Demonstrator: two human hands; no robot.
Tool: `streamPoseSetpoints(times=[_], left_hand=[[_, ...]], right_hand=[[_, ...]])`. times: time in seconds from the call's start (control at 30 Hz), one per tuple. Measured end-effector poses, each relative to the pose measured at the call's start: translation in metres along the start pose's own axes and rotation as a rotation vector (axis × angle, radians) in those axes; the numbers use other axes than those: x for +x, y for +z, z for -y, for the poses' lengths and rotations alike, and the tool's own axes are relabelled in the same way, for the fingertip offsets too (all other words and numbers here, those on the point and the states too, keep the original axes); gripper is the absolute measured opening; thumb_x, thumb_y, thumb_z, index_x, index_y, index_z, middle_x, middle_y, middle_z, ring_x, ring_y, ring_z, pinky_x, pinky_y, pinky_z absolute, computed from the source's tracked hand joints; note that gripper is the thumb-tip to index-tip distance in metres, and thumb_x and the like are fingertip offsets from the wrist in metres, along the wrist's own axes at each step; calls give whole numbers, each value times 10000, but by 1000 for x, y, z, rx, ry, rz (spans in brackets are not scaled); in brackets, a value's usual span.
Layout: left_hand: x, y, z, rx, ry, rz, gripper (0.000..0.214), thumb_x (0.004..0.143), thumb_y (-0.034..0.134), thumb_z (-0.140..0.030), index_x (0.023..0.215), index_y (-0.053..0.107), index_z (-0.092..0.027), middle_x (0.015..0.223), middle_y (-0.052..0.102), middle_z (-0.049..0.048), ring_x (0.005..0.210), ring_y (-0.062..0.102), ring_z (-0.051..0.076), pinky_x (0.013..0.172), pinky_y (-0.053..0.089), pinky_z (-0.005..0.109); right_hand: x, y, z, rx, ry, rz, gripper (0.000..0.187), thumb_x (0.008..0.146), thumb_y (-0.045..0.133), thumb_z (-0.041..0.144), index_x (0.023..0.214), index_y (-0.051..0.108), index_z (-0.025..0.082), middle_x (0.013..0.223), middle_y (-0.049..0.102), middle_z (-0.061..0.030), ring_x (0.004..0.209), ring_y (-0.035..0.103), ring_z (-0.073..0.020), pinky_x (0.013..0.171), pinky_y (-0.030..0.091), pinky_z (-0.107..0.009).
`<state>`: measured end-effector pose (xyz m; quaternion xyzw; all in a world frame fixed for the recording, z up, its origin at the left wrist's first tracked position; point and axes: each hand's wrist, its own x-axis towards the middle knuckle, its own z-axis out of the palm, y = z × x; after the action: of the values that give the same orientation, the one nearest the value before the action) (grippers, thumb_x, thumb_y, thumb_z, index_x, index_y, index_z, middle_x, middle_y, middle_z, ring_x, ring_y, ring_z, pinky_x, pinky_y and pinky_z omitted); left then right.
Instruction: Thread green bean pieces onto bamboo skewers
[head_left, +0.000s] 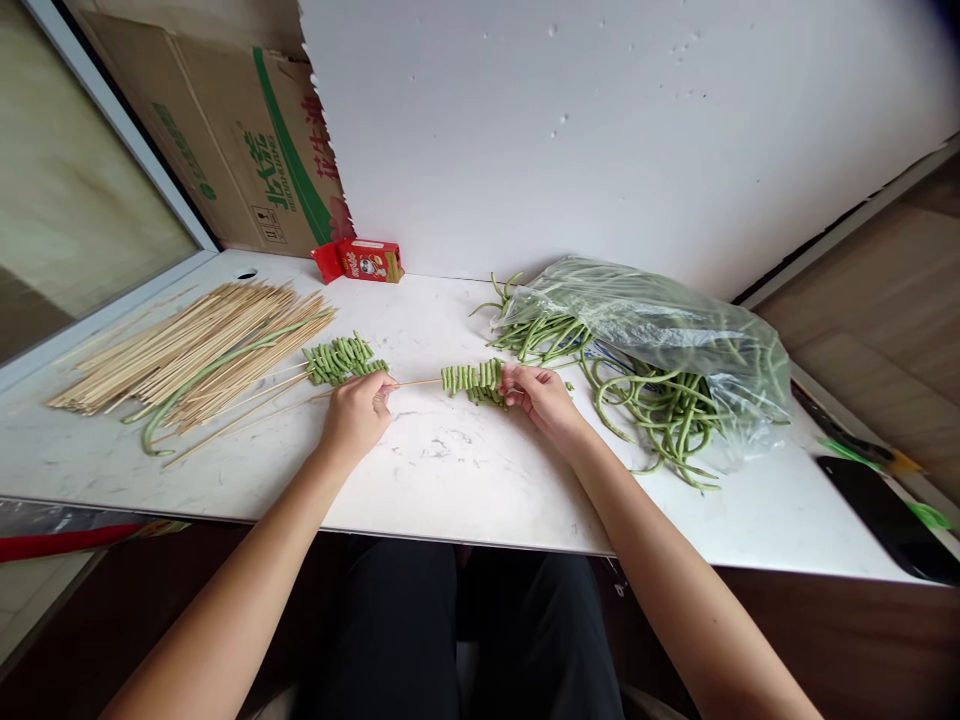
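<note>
My left hand [361,415] is closed on the bare part of a thin wooden skewer [418,382]. Folded lengths of green long bean [474,378] are threaded in a row along the skewer's right part. At that end my right hand [541,400] pinches the bean with thumb and fingers; the skewer's tip is hidden there. Just beyond my left hand lie skewers loaded with folded beans [341,358], partly covered by that hand. A loose pile of bare skewers [202,345] rests to the left, with one long bean [217,365] across it.
A clear plastic bag [645,300] of long beans stands at the right, with loose beans [675,410] spilling out. A black phone [885,515] lies near the right edge. At the back are a small red box [371,262], a cardboard carton [225,150] and a white panel [600,130].
</note>
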<state>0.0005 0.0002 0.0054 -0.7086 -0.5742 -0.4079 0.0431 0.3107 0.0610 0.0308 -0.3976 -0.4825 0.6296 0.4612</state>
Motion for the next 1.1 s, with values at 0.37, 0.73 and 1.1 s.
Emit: streamPoseSetpoints(times=[0.37, 0.73, 1.1], left_hand=[[0, -1, 2, -20, -17, -29, 278, 809, 517, -27, 856, 723, -208, 816, 791, 34, 774, 741, 216, 725, 529, 291], [-1, 0, 5, 24, 10, -15, 246, 824, 531, -55, 858, 724, -204, 809, 774, 56, 787, 719, 244, 735, 526, 325], [1, -1, 3, -8, -9, -24, 215, 881, 534, -95, 859, 718, -204, 791, 760, 48, 770, 712, 230, 725, 515, 314]], right_hand=[[4, -20, 13, -412, -117, -168, 656, 917, 606, 795, 780, 806, 186, 884, 784, -119, 669, 562, -186, 555, 386, -311], [0, -34, 14, -969, -95, 114, 338, 784, 709, 301, 1067, 833, 164, 748, 683, -18, 676, 521, -163, 659, 415, -310], [-5, -33, 18, -931, -83, 160, 519, 726, 893, 547, 1073, 808, 171, 849, 713, -50, 720, 574, -175, 676, 464, -320]])
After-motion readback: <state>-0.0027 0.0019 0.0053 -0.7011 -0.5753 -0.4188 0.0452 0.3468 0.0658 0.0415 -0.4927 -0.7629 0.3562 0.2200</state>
